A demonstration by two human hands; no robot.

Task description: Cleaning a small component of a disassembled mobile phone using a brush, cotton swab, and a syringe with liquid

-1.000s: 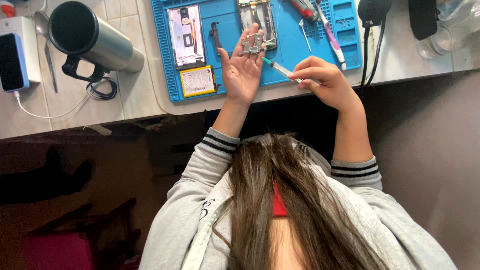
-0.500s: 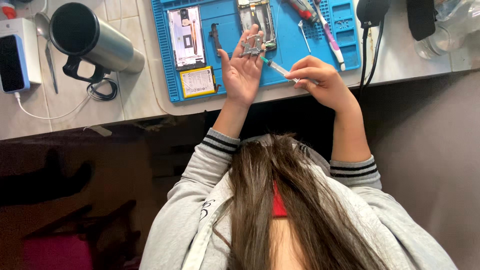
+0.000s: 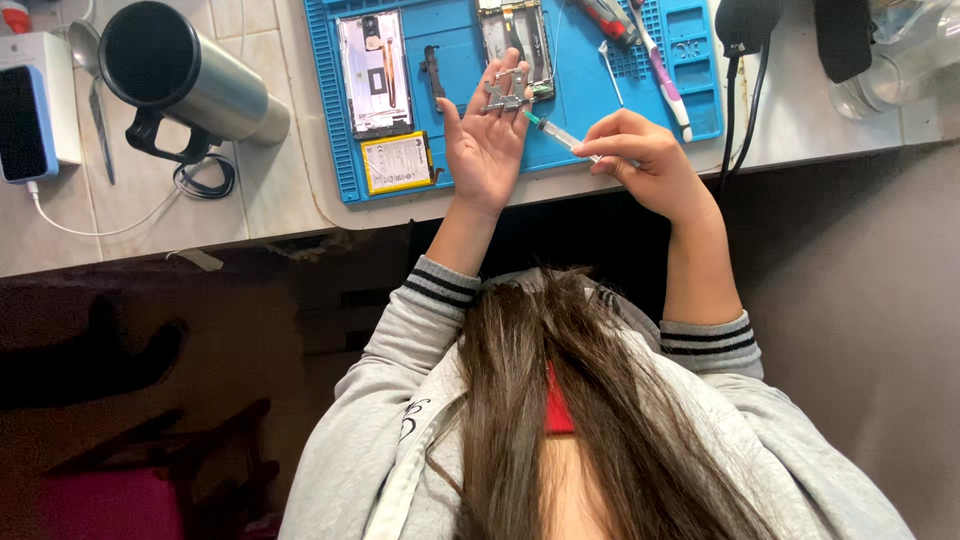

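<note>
far left, a steel mug (image 3: 190,75) lies by the blue mat (image 3: 320,120). our left hand (image 3: 487,140) pinches a small metal bracket (image 3: 503,92) at the fingertips; our right hand (image 3: 640,160) grips a syringe (image 3: 560,133) aimed at it. a squeeze too hard could flood the part, or the bracket could slip.

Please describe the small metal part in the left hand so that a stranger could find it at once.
Start at the blue work mat on the pale table. Above its near edge the left hand is raised, palm open. At its fingertips sits the small metal part: silvery, flat, irregular, unlike the rectangular opened phones on the mat behind.
</note>
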